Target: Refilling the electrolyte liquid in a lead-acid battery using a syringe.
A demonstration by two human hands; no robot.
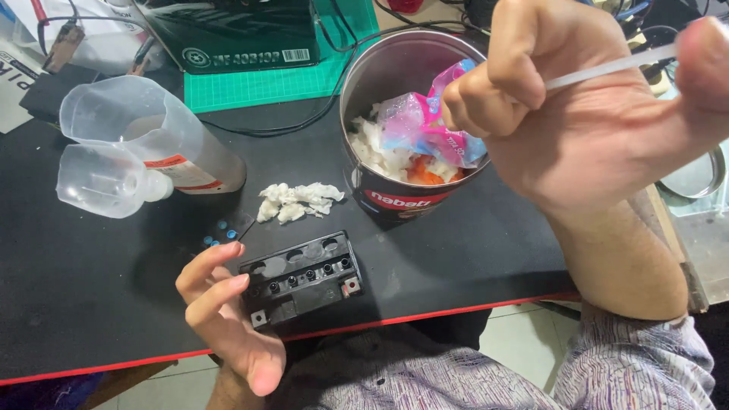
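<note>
A small black battery (304, 278) with a row of open filler holes on top lies near the front edge of the black desk (91, 288). My left hand (226, 319) rests against its left end, fingers curled on the case. My right hand (600, 106) is raised close to the camera over the round tin (395, 83), closed on a thin white plastic strip (607, 68) pinched between fingers and thumb.
The tin holds crumpled tissue and pink wrappers. A wad of tissue (298, 201) lies beside it. A clear plastic bottle set (137, 148) lies at left, small blue caps (220, 231) near it. A dark box (235, 34) and green cutting mat (281, 80) sit behind, with cables.
</note>
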